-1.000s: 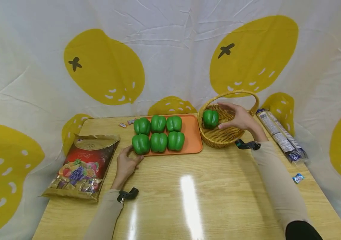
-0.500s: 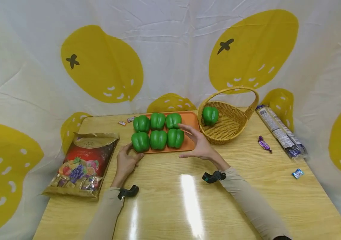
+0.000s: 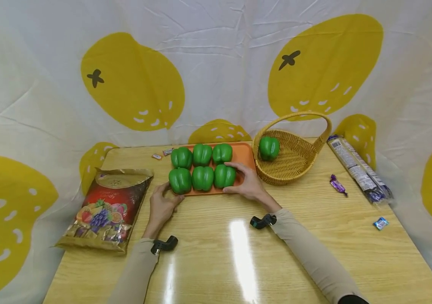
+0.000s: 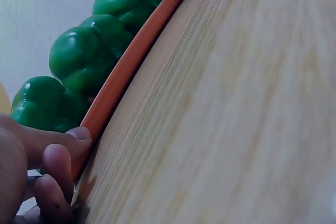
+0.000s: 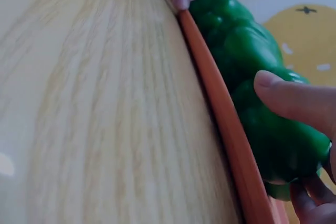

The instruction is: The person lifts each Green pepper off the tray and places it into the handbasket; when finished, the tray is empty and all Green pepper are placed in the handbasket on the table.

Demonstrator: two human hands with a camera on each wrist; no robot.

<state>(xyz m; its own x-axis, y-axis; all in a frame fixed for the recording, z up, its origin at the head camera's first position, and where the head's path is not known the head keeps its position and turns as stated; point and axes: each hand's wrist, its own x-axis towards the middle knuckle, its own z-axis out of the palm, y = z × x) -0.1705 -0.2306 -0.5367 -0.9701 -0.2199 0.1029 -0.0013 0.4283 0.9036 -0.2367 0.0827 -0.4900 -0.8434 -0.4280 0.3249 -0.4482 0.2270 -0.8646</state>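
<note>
- Spanning the lower half of the frame, the wooden counter [image 3: 204, 249] carries everything and looks hard and smooth, so the tray on it would probably slide under a sideways push.
- Left of centre, the left hand [image 3: 162, 207] grips the lower left corner of the orange tray [image 3: 245, 153], thumb on the rim and fingers curled at its outer side. That thin rim looks stiff; the corner seems a sound place to steady it.
- Just right of centre, the right hand [image 3: 250, 185] is closed around the front right pepper [image 3: 224, 176], thumb on the near side, fingers on the far side. The pepper sits at the right end of the front row on the tray.
- Its gloss and even lobes suggest a moulded imitation: likely light, stiff, not easily bruised, but slick. The best hold is probably across the fat middle, with pads set in the grooves between lobes.
- Beside it in the front row stand the middle pepper [image 3: 202, 178] and the left pepper [image 3: 180, 180], packed so closely that a careless grip could nudge them.
- Behind, the back row [image 3: 202, 154] of three peppers leaves little finger room.
- Upper right of centre, the wicker basket [image 3: 276, 181] holds another pepper [image 3: 269, 147] against its left side; its woven wall looks light and slightly springy.
</note>
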